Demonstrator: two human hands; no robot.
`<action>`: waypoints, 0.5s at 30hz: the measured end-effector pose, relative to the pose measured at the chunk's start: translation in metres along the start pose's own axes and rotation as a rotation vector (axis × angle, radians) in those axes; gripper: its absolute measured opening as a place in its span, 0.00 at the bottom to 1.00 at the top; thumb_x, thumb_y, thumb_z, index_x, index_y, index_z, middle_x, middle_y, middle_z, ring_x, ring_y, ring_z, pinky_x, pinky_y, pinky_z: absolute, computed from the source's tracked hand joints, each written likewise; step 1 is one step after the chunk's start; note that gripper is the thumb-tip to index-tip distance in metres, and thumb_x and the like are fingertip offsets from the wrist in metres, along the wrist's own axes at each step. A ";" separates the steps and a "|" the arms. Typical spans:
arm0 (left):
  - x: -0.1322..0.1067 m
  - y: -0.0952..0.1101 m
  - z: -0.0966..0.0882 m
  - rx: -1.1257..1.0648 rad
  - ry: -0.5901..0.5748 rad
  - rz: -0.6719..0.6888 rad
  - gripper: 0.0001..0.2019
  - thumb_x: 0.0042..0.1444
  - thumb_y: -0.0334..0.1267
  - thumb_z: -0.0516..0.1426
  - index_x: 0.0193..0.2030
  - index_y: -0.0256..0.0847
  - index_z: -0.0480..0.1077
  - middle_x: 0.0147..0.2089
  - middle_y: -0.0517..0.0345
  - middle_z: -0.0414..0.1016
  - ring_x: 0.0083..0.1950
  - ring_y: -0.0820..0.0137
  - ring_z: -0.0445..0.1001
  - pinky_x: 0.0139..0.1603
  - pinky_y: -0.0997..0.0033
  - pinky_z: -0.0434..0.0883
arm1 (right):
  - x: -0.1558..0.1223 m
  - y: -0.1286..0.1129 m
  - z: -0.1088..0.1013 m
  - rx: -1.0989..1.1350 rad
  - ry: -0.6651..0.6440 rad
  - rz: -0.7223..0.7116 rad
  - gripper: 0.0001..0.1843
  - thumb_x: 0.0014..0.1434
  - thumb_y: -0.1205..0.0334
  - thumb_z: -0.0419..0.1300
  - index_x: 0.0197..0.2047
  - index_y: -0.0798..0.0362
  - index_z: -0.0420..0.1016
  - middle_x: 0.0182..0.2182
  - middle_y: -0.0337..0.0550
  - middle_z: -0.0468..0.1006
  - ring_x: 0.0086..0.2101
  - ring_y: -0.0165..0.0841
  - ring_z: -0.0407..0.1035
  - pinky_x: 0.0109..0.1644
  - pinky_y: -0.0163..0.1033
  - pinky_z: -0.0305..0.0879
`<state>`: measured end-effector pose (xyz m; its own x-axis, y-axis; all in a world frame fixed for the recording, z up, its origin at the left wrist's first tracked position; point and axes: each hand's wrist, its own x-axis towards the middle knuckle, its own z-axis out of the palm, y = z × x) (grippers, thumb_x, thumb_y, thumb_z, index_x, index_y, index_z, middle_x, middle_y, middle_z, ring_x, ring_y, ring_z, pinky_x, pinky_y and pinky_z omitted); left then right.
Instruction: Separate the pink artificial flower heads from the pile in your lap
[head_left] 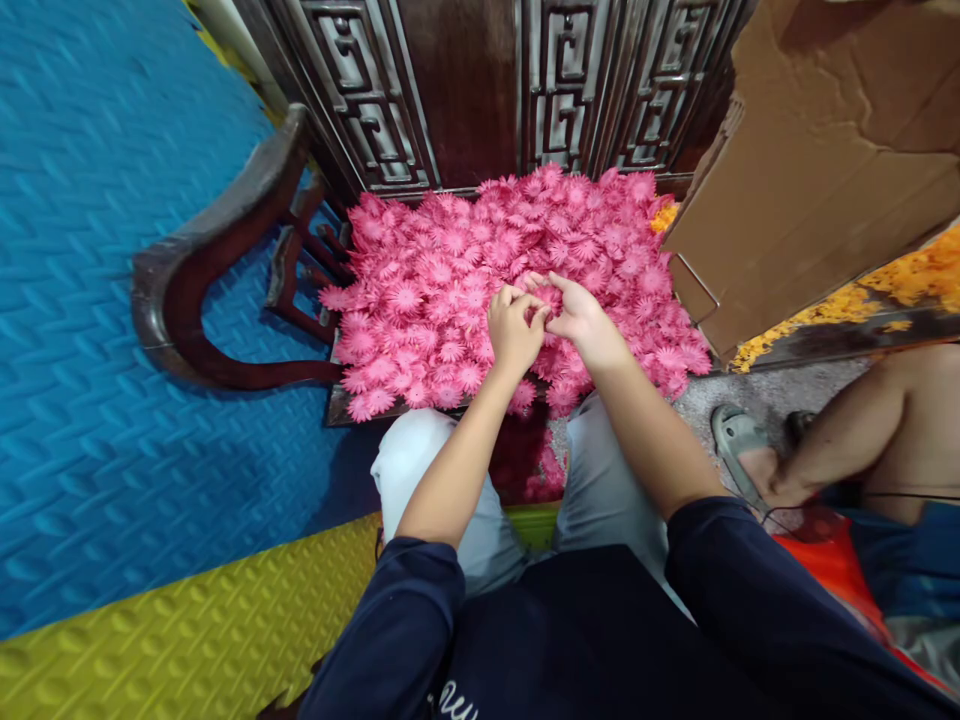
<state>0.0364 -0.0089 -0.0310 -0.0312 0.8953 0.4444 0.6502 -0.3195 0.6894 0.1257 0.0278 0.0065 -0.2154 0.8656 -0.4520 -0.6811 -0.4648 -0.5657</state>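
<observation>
A thick layer of pink artificial flowers (pixel 420 290) covers a dark wooden bench seat (pixel 339 408) in front of my knees. Over the middle of the pile, my left hand (pixel 516 328) and my right hand (pixel 579 315) meet with fingertips close together. Between them shows a pink flower head (pixel 551 298), which the fingers of both hands appear to pinch. The curled left fingers have the thumb near the flower. My right fingers bend around its far side, and their tips partly cover it. Any smaller part between the fingertips is hidden.
A curved wooden armrest (pixel 217 230) borders the pile on the left, a carved wooden backrest (pixel 480 90) behind. At right stands a cardboard sheet (pixel 832 150) with orange flowers (pixel 847 305) beyond. Another person's leg (pixel 847 430) is at right. Blue matting (pixel 172 480) lies left.
</observation>
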 end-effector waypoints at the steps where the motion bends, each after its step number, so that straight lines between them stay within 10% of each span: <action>1: 0.000 0.003 0.000 -0.040 0.003 -0.006 0.05 0.55 0.34 0.59 0.29 0.41 0.71 0.38 0.53 0.69 0.45 0.62 0.69 0.51 0.61 0.66 | 0.000 -0.001 0.000 0.034 0.061 -0.006 0.16 0.67 0.66 0.41 0.30 0.53 0.62 0.21 0.34 0.70 0.22 0.23 0.65 0.23 0.26 0.62; 9: 0.023 -0.010 -0.038 0.020 0.356 -0.308 0.06 0.58 0.35 0.56 0.42 0.43 0.69 0.45 0.51 0.71 0.51 0.59 0.68 0.57 0.56 0.62 | 0.007 -0.004 -0.008 0.069 0.182 -0.038 0.16 0.67 0.64 0.41 0.30 0.52 0.62 0.18 0.31 0.71 0.17 0.24 0.61 0.20 0.28 0.57; 15: 0.016 -0.012 -0.029 0.032 0.016 -0.030 0.15 0.51 0.40 0.63 0.47 0.49 0.75 0.47 0.53 0.71 0.52 0.60 0.68 0.59 0.57 0.64 | -0.002 -0.003 0.004 0.046 0.051 0.063 0.18 0.68 0.61 0.40 0.30 0.53 0.63 0.18 0.35 0.71 0.20 0.24 0.64 0.18 0.27 0.57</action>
<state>0.0057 -0.0002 -0.0154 -0.0635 0.8991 0.4330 0.6729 -0.2819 0.6839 0.1251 0.0280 0.0117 -0.2235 0.8238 -0.5210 -0.6992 -0.5079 -0.5031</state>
